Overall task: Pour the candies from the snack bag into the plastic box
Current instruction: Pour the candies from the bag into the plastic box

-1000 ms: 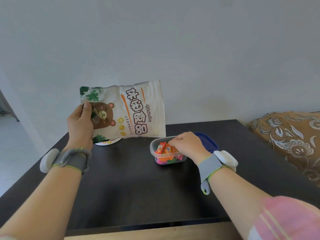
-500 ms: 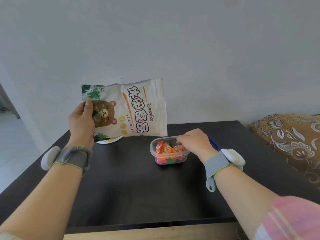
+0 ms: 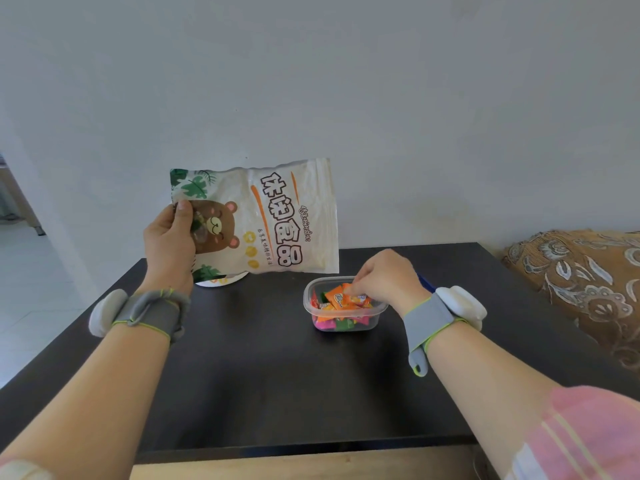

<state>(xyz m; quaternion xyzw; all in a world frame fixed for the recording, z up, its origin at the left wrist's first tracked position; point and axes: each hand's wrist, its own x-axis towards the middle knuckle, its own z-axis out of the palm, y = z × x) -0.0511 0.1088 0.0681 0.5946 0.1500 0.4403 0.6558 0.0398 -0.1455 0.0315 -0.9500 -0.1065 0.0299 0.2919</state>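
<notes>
My left hand [image 3: 169, 244] grips the snack bag [image 3: 277, 220] by its bottom end and holds it sideways above the table's back left. The bag is white with a brown bear and green leaves, and its far end hangs just above and left of the plastic box [image 3: 343, 323]. The clear box stands on the dark table [image 3: 277, 375] and holds several wrapped candies [image 3: 341, 299], orange, pink and green, heaped to the rim. My right hand [image 3: 384, 278] reaches over the box from the right, fingertips bunched on an orange candy on top.
A blue lid [image 3: 424, 282] peeks out behind my right wrist. A white plate [image 3: 221, 282] lies under the bag at the back left. A patterned brown cushion [image 3: 571, 271] sits to the table's right. A white wall stands close behind.
My right hand has lifted off the box top, drawn back to its far right side and dipped its fingertips onto the top candies. The bag has barely moved.
</notes>
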